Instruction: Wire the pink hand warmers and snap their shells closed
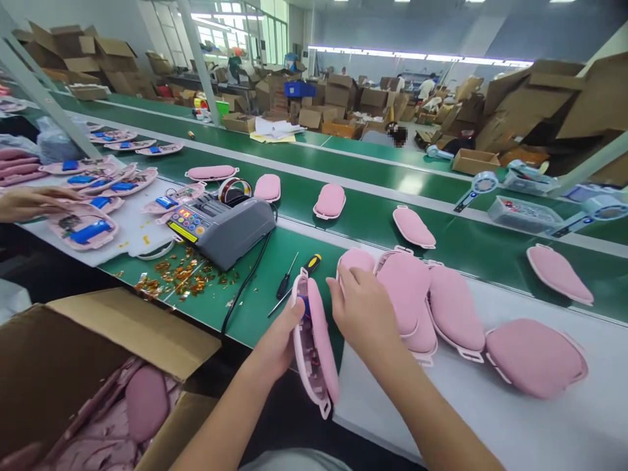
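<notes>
My left hand [279, 333] is closed around a pink padded case [321, 347], held on edge over the front of the bench. Its two halves stand slightly apart, and a blue part and wiring show inside. My right hand [366, 304] is just to the right of it, fingers bent and apart, with nothing visible in them. It overlaps a pink case lying behind [357, 259]; whether it touches that case I cannot tell. More pink cases [405, 291] lie overlapping beside my right forearm. Two screwdrivers [283, 285] rest on the green surface left of the held case.
A grey tape dispenser [226, 226] stands left, with amber tape scraps [181, 278] before it. Another person's hand [34, 203] is at open shells with blue batteries [91, 231]. A cardboard box [196, 347] of pink parts stands lower left. Pink cases [330, 200] lie along the green belt.
</notes>
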`<state>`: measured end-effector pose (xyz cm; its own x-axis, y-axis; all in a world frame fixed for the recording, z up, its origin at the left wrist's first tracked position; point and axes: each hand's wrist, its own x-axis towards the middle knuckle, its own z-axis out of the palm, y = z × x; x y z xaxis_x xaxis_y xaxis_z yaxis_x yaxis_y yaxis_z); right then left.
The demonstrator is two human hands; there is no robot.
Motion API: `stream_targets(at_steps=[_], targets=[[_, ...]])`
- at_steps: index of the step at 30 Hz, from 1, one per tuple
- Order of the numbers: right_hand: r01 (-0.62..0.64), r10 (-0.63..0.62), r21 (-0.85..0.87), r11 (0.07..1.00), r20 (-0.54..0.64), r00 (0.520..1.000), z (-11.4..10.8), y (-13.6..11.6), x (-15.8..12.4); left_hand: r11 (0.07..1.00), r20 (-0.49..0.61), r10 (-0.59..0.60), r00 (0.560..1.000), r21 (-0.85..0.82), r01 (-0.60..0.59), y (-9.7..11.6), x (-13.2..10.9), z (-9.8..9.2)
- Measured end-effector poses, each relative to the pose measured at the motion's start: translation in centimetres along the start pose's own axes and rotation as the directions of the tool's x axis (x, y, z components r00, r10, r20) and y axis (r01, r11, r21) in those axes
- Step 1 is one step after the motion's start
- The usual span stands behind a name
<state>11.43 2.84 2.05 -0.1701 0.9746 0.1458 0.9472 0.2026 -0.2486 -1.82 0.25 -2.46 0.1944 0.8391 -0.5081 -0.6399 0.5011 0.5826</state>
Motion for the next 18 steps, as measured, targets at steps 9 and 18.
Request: stream_targets(at_steps=[9, 18], targets=[[-0.336, 0.273, 0.791, 0.512, 0.22, 0.936, 1.6, -0.4, -9.8, 0.992, 0.215, -0.126, 0.969, 0.025, 0.123, -0.2, 0.2, -1.5], [0.342, -0.366, 0.427, 0.837, -0.026, 0.93, 1.2, 2.9, -11.1, 0.848, 0.29, -0.529, 0.797, 0.152, 0.508, 0.7, -0.6, -0.8]])
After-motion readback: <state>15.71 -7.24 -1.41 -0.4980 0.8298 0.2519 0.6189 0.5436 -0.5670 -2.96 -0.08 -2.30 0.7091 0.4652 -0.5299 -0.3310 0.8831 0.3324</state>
